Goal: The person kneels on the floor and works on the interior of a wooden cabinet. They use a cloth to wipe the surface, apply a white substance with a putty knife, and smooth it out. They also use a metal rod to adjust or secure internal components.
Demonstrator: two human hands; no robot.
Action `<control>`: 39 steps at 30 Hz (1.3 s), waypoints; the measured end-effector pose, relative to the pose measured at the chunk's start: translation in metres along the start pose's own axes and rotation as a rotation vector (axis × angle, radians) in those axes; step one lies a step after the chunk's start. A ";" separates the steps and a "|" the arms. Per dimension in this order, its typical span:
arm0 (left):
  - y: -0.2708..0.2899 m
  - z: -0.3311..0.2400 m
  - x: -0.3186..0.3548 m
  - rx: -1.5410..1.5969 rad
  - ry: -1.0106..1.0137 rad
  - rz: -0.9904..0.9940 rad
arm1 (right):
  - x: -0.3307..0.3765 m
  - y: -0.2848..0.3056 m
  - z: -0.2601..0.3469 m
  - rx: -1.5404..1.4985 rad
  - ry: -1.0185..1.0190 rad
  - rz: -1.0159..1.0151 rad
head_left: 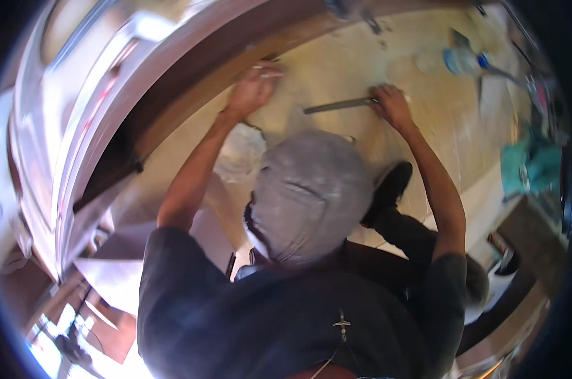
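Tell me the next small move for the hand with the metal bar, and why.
Probably slide the bar's free end toward the left hand. The right hand grips one end of the flat metal bar, which lies on the pale floor; its other end stops short of the left hand, pressed near the wooden edge.
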State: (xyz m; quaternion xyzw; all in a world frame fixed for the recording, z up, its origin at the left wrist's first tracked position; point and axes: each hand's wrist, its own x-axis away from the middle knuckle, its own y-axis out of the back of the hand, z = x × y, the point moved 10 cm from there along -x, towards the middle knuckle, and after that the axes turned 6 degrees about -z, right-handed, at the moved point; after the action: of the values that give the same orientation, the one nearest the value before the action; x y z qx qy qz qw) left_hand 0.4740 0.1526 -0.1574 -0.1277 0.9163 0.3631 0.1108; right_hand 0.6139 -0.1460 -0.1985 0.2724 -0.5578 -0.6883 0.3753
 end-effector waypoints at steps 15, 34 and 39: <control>0.034 0.052 -0.116 0.055 0.321 -0.148 | -0.021 -0.007 0.055 -0.733 -0.390 -0.191; -0.037 0.007 -0.185 -0.067 -0.432 0.155 | -0.081 -0.113 0.158 -1.492 -0.886 -0.367; -0.019 0.032 -0.195 -0.072 -0.400 0.078 | -0.110 -0.056 0.165 -1.013 -0.825 -0.410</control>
State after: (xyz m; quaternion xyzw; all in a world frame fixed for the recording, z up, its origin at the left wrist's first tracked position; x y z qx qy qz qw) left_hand 0.6673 0.1911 -0.1345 -0.0215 0.8668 0.4176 0.2716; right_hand 0.5333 0.0426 -0.2201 -0.1213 -0.2013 -0.9691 0.0751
